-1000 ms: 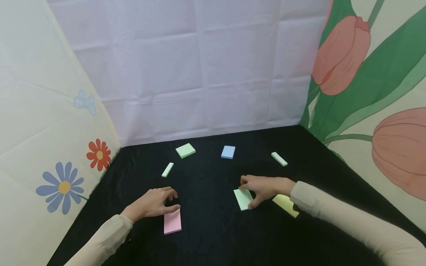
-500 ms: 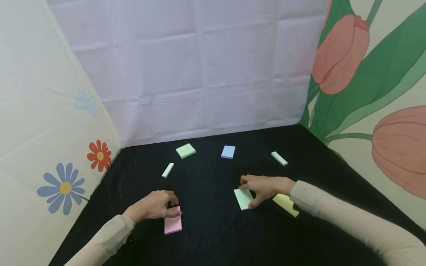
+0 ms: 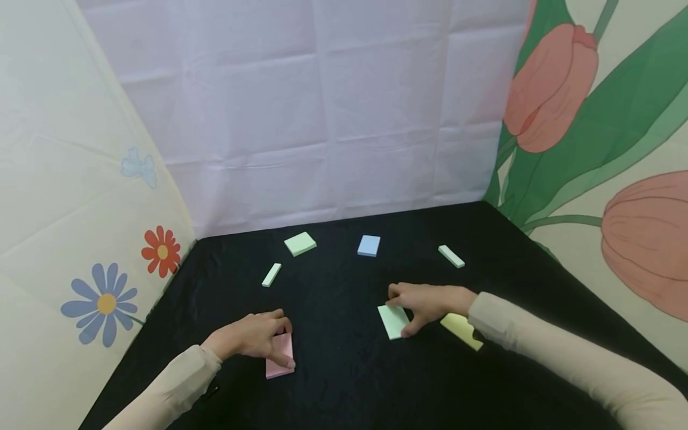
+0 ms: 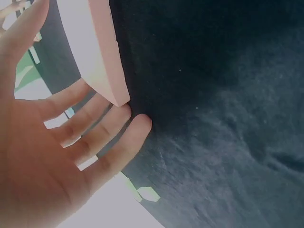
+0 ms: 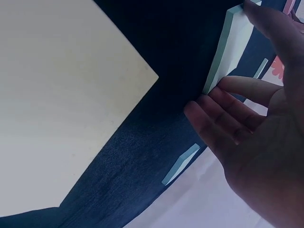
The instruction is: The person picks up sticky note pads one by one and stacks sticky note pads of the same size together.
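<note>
My left hand (image 3: 252, 335) is over a pink sticky-note pad (image 3: 275, 369) that lies on the black cloth. Its fingertips are at the pad's far end, and the thumb reaches over the top toward the near right corner. In the left wrist view the fingers (image 4: 126, 142) are extended, with a gap between thumb and pad. My right hand (image 3: 427, 300) grips a light green sticky-note pad (image 3: 393, 323), fingers at the far edge and thumb at the near right corner. Beneath the right wrist lies a yellow sticky-note pad (image 3: 459, 330), partly hidden by the sleeve.
Farther back lie a green square pad (image 3: 300, 243), a blue pad (image 3: 368, 245) and two narrow pale pads, one on the left (image 3: 271, 275) and one on the right (image 3: 451, 256). A white cloth backdrop (image 3: 333, 119) rises behind the black table cloth (image 3: 333, 382).
My left hand has lowered toward the pink pad and spread, its thumb sliding from the pad's far end toward the near corner. The right hand and the light green pad have stayed put.
</note>
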A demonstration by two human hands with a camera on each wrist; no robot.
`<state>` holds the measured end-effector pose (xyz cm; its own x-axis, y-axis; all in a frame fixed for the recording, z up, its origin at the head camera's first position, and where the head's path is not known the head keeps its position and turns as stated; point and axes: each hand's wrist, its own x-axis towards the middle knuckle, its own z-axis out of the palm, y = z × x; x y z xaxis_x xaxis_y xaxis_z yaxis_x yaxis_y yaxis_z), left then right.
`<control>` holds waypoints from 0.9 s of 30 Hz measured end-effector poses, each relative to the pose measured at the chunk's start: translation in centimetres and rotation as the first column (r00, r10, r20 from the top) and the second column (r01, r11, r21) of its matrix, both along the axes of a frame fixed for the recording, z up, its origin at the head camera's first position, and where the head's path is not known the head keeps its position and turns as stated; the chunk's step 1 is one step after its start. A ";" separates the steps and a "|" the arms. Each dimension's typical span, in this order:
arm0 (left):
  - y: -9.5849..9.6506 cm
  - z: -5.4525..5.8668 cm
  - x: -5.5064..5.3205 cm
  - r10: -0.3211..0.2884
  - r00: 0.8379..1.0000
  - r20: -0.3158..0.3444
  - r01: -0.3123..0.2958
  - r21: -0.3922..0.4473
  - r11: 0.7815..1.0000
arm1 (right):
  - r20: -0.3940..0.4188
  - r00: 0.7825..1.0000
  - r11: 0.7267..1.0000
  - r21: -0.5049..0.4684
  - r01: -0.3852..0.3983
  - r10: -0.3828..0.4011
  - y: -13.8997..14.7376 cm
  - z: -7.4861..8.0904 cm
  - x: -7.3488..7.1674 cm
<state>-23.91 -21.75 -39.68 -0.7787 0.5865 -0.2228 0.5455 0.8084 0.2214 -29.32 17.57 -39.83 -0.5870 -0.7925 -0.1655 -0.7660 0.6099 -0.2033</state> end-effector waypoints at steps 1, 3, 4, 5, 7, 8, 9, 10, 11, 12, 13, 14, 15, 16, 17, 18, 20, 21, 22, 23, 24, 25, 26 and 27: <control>0.0 0.0 0.0 0.005 1.000 0.008 -0.005 -0.003 1.000 | 0.000 1.000 1.000 -0.001 0.000 0.000 0.0 0.0 0.0; 0.0 0.0 0.0 0.018 0.999 0.029 -0.018 -0.005 1.000 | 0.006 1.000 1.000 -0.003 0.002 -0.002 0.0 0.0 0.0; 0.0 0.0 0.0 0.023 0.999 0.040 -0.023 -0.004 1.000 | 0.008 1.000 1.000 -0.003 0.004 -0.004 0.0 0.0 0.0; 0.0 -0.1 0.0 0.030 0.998 0.052 -0.030 -0.001 1.000 | 0.013 1.000 1.000 -0.002 0.007 -0.007 0.0 0.0 0.1; -0.1 -0.1 0.0 0.035 0.997 0.073 -0.035 0.002 0.999 | 0.017 1.000 1.000 0.001 0.013 -0.013 0.0 0.0 0.1; -0.1 -0.1 -0.1 0.037 0.996 0.083 -0.037 0.004 0.999 | 0.019 1.000 1.000 0.003 0.015 -0.015 0.0 0.0 0.1; -0.1 -0.1 -0.1 0.038 0.995 0.090 -0.039 0.006 0.999 | 0.017 1.000 1.000 0.006 0.015 -0.016 0.0 0.1 0.1; -0.1 -0.1 -0.1 0.038 0.995 0.097 -0.039 0.006 0.999 | 0.014 1.000 1.000 0.008 0.015 -0.015 0.0 0.1 0.1; -0.1 -0.1 -0.1 0.037 0.994 0.103 -0.038 0.008 0.999 | 0.009 1.000 1.000 0.010 0.013 -0.014 0.0 0.1 0.1; -0.1 -0.1 -0.1 0.035 0.994 0.108 -0.037 0.010 0.999 | 0.005 1.000 1.000 0.009 0.010 -0.010 0.0 0.1 0.1; -0.1 -0.1 -0.1 0.035 0.993 0.111 -0.036 0.010 0.999 | 0.001 1.000 1.000 0.009 0.005 -0.005 0.0 0.1 0.1; -0.1 -0.1 -0.1 0.032 0.993 0.112 -0.033 0.011 0.999 | -0.003 1.000 1.000 0.008 0.002 -0.002 0.0 0.1 0.1; -0.1 -0.1 -0.1 0.029 0.993 0.114 -0.031 0.013 0.999 | -0.008 1.000 1.000 0.008 0.000 0.000 0.0 0.0 0.0; -0.1 -0.1 -0.1 0.025 0.993 0.114 -0.027 0.013 1.000 | -0.011 1.000 1.000 0.007 -0.003 0.003 0.0 0.0 0.0; -0.1 -0.1 0.0 0.020 0.993 0.113 -0.022 0.015 1.000 | -0.014 1.000 1.000 0.007 -0.005 0.005 0.0 0.0 0.0; -0.1 -0.1 0.0 0.017 0.994 0.111 -0.019 0.016 1.000 | -0.016 1.000 1.000 0.006 -0.007 0.007 0.0 0.0 0.0; 0.0 -0.1 0.1 0.009 0.994 0.106 -0.011 0.017 1.000 | -0.022 1.000 1.000 0.006 -0.008 0.008 0.0 0.0 0.0; 0.0 -0.1 0.1 0.004 0.995 0.102 -0.006 0.018 1.000 | -0.023 1.000 1.000 0.007 -0.007 0.007 0.0 0.0 0.0; 0.1 -0.1 0.1 0.001 0.995 0.098 -0.002 0.016 1.000 | -0.024 1.000 1.000 0.008 -0.006 0.006 0.0 0.0 0.0; 0.1 -0.1 0.1 -0.004 0.996 0.094 0.003 0.015 1.000 | -0.023 1.000 1.000 0.009 -0.004 0.004 0.0 -0.1 0.0; 0.2 -0.1 0.1 -0.009 0.996 0.091 0.008 0.014 1.000 | -0.022 1.000 1.000 0.007 -0.003 0.003 -0.1 -0.1 0.0; 0.2 0.0 0.1 -0.013 0.996 0.089 0.012 0.013 1.000 | -0.020 1.000 1.000 0.008 0.000 0.001 0.0 -0.1 0.0; 0.3 0.0 0.2 -0.015 0.996 0.088 0.014 0.011 1.000 | -0.020 1.000 1.000 0.007 0.001 -0.001 0.0 -0.1 0.0; 0.4 0.0 0.2 -0.016 0.996 0.087 0.016 0.007 1.000 | -0.018 1.000 1.000 0.007 0.003 -0.003 0.0 -0.1 0.1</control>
